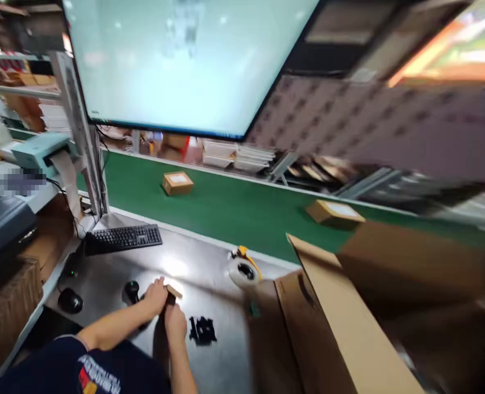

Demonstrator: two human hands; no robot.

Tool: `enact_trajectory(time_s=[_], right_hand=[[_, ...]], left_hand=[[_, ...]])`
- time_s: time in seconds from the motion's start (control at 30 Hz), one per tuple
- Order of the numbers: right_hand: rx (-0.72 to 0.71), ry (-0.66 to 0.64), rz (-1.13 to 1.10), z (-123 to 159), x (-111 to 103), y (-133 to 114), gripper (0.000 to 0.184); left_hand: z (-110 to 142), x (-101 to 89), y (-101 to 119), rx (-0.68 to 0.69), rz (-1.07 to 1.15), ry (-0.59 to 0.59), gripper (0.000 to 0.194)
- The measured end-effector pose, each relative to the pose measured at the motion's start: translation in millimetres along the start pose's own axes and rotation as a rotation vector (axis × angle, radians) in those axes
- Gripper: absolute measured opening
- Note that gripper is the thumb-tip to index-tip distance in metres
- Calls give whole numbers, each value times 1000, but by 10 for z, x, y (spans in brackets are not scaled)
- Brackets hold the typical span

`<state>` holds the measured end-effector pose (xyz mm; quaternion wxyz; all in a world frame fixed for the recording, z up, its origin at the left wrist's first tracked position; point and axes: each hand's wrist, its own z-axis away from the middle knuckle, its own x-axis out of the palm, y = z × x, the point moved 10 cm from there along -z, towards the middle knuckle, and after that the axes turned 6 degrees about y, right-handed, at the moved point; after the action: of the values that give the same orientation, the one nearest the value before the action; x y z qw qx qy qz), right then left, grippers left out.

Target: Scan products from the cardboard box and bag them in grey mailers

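Note:
Low over the metal worktop, my left hand and my right hand are closed around a small brown cardboard box. Only its light edge shows between the fingers; the rest is hidden or too blurred to read. On the worktop just right of my right hand lies an irregular flat black piece with notched edges. A black handheld scanner stands close to my left hand, partly behind the forearm.
A black keyboard and mouse sit at left. A tape dispenser stands at the back, beside a large open carton. Behind runs a green conveyor carrying labelled boxes. A monitor hangs above.

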<state>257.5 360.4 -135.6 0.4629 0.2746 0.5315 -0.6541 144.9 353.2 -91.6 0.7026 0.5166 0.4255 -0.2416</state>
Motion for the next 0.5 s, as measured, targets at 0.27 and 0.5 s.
enact_trajectory(time_s=[0.27,0.5], right_hand=[[-51,73,-106,-689,145,415,39],[-189,427,-183,-450,-158,339,56]], left_hand=[[-62,-283,-188,-14,650,287,8],[335,-797,-1250,-422,1336,309,44]])
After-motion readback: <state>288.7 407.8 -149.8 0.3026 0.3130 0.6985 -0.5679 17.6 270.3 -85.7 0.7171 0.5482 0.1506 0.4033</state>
